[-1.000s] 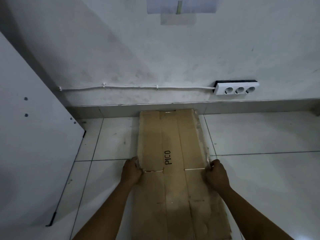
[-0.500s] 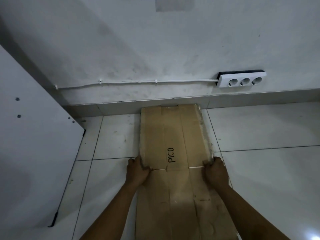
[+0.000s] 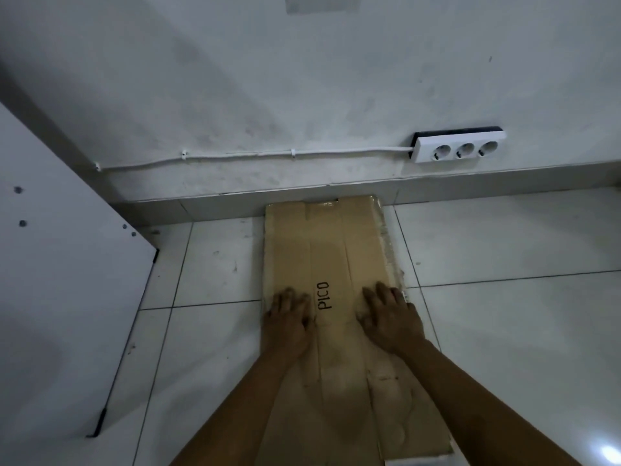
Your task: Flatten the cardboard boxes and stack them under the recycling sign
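Note:
A flattened brown cardboard box (image 3: 329, 250) marked "PICO" lies on the white tiled floor, its far end against the skirting of the wall. My left hand (image 3: 288, 319) rests palm down on the cardboard left of the lettering, fingers spread flat. My right hand (image 3: 391, 317) presses flat on it right of the lettering, near the right edge. At the very top of the view, the lower edge of a paper sign (image 3: 321, 3) shows on the wall, directly above the box.
A white panel (image 3: 67, 314) with screws leans at the left, reaching the floor. A white triple socket strip (image 3: 458, 150) is fixed low on the wall at the right, with a cable (image 3: 255, 155) running left. Bare tiles lie on both sides of the cardboard.
Both hands let go of the cardboard's side edges and moved inward onto its top face, fingers now flat. The cardboard slid a little toward the wall and lies flat.

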